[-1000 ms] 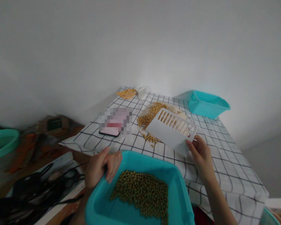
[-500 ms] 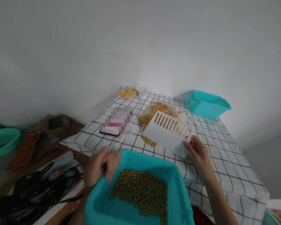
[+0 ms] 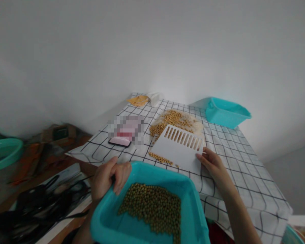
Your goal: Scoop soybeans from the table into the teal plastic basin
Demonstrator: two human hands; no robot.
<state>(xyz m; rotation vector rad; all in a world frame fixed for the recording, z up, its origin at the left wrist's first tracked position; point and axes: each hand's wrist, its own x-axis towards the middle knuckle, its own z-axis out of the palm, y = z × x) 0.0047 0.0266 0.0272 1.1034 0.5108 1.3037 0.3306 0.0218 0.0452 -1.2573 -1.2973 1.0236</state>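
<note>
My left hand is closed over the left rim of a teal plastic basin, which sits just below the table's front edge. Soybeans cover part of the basin's floor. With thumb and fingers, my right hand pinches the right edge of a white slotted plastic board. The board leans low over the table, its slots toward the wall. Soybeans mixed with pale, fine bits lie in a spread behind it. A thin line of soybeans runs along its near edge.
A second teal basin stands at the table's back right. A phone, partly blurred out, lies on the checked tablecloth. Yellow cloth rests at the back left. Cables and a black bag lie at lower left.
The white board in my right hand has moved nearer to me and slightly left, tilting flatter. Soybeans at its near edge have shifted toward the basin. My left hand stays on the rim.
</note>
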